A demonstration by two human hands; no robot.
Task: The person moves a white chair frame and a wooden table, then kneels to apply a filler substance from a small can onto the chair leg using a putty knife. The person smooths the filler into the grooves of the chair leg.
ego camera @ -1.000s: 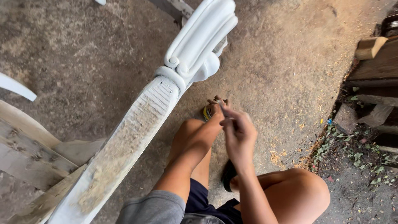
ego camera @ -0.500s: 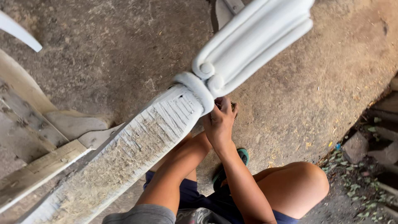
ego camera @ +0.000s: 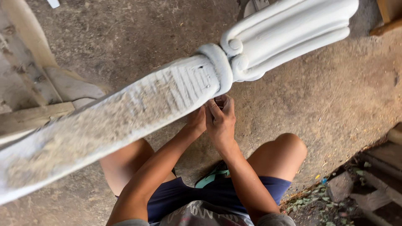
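A long white carved wooden piece (ego camera: pixel 167 96) slants across the view, with a rough ridged shaft and smooth fluted mouldings (ego camera: pixel 289 37) at its upper right. Just under its rounded collar (ego camera: pixel 217 67), my two hands meet. My right hand (ego camera: pixel 220 121) is curled, its fingers pinched on a small brownish piece (ego camera: pixel 217 101) that is too small to identify. My left hand (ego camera: pixel 197 120) presses against the right one, and its fingers are hidden behind the white piece. I am crouched, with both knees bare above dark blue shorts (ego camera: pixel 188 196).
The ground is a dusty concrete floor (ego camera: pixel 326 100) strewn with sawdust. Pale unpainted wooden parts (ego camera: pixel 29 83) lie at the left. Stones, leaves and debris (ego camera: pixel 335 192) fill the lower right. A teal sandal (ego camera: pixel 213 175) shows between my legs.
The view has swung closer to the white carved piece. My hands have risen from in front of my knees to just below its collar.
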